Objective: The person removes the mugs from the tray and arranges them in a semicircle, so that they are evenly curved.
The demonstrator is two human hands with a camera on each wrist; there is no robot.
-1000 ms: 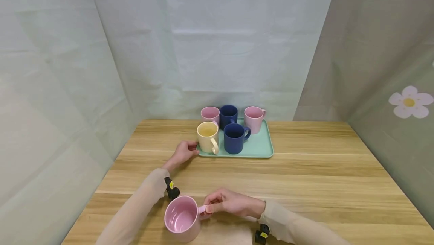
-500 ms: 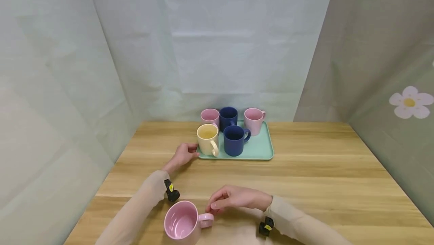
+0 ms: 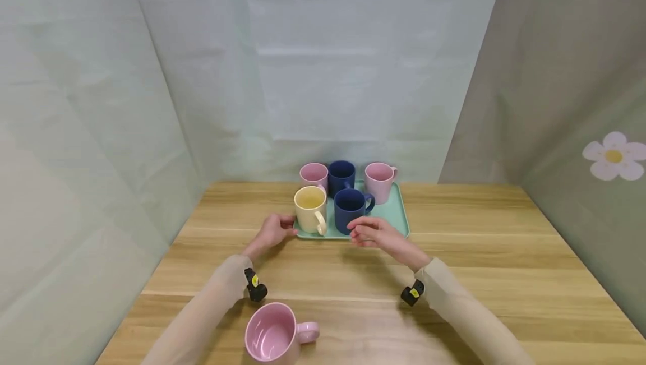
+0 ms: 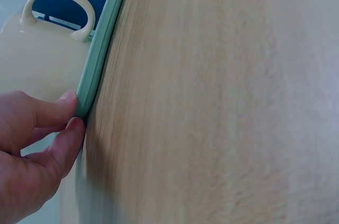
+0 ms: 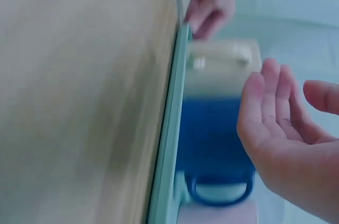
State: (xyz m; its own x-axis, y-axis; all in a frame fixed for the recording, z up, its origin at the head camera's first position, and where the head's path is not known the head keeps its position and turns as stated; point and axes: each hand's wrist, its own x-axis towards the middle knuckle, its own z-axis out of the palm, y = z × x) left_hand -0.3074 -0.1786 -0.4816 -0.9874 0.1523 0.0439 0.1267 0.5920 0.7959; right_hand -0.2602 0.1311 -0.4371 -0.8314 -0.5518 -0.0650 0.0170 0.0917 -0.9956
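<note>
At the left front corner of a mint-green tray [image 3: 396, 213], my left hand [image 3: 274, 230] pinches the rim; in the left wrist view its thumb and a finger [image 4: 68, 138] meet there. My right hand [image 3: 379, 236] hovers at the tray's front edge, fingers loosely extended and holding nothing, overlapping the front blue mug [image 3: 347, 215] in the head view. Beside that mug stands a cream-yellow mug [image 3: 309, 218], its handle toward me. Close to me on the table is a pink mug [image 3: 272, 338], upright, handle pointing right, with neither hand touching it.
Behind on the tray stand a pink mug [image 3: 314, 174], another blue mug [image 3: 341, 174] and a pink mug [image 3: 379, 185] at the right. The wooden table [image 3: 484, 264] meets pale cloth walls [image 3: 363, 73] at the back and sides.
My right hand has let go of the near pink mug's handle and moved forward to the tray's front edge. My left hand stays at the tray corner.
</note>
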